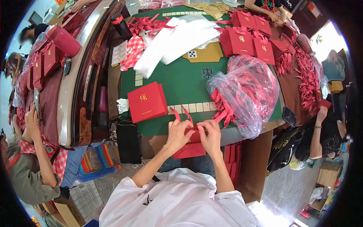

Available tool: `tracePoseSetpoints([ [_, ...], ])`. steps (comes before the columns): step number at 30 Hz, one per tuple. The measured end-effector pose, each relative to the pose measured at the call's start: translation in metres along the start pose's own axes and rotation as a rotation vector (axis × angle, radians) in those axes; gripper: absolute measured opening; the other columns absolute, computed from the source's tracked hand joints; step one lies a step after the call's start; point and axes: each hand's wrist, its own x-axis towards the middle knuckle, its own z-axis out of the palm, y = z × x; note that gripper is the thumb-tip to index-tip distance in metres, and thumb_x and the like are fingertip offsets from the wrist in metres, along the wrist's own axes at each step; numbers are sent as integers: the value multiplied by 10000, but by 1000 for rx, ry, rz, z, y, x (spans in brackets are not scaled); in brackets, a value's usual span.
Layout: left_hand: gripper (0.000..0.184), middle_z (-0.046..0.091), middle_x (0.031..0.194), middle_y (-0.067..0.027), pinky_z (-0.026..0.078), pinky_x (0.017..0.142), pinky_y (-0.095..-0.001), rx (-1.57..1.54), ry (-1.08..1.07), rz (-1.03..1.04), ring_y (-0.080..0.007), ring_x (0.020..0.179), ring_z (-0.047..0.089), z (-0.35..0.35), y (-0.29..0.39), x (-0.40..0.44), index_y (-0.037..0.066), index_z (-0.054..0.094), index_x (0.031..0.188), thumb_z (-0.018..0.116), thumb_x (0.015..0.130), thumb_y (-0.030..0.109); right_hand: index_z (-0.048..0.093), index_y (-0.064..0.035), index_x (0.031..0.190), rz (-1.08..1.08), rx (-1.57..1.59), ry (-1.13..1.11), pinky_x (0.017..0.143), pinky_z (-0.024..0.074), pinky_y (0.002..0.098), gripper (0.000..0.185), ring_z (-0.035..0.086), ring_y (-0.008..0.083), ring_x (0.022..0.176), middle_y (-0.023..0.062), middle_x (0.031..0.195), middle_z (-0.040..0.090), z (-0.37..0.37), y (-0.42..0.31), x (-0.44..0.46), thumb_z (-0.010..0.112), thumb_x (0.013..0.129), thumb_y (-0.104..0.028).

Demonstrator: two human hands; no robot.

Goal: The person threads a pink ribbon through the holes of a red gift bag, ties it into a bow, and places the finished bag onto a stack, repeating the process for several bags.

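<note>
A small red paper bag (190, 150) is at the table's front edge, close to my body. My left hand (178, 134) is closed at the bag's upper edge, with a loop of red ribbon (186, 113) rising just beyond its fingers. Opposite it, my right hand (210, 137) pinches at the same edge, its fingertips near those of the left. What exactly lies between the fingertips is partly hidden. To the left lies a stack of red bags (147, 103) with gold lettering. A clear plastic sack (247, 92) full of red ribbons sits to the right.
White tiles (196, 108) line the green table (181, 85). Beyond are white plastic sheets (181, 41), a black bottle (120, 26) and standing red bags (242, 41). A phone (289, 116) lies at the right corner. Co-workers sit at both sides and across.
</note>
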Motion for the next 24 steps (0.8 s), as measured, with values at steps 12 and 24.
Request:
tracePoseSetpoints([
  [12,122,622,860,4,389,816,-393,154,98,327,-221,857,550,6,13,-15,132,671,857,734,755,111,715,-34,829,21,75,-588,726,475,410,200,604,317,812,142,803,610,-22,32,22,624,899,-198],
  [24,166,599,864,9,378,820,-389,62,13,323,-220,870,545,0,14,-12,147,665,871,776,748,149,740,-22,817,486,261,-696,669,504,364,277,673,238,728,127,776,680,3,52,29,726,810,-299],
])
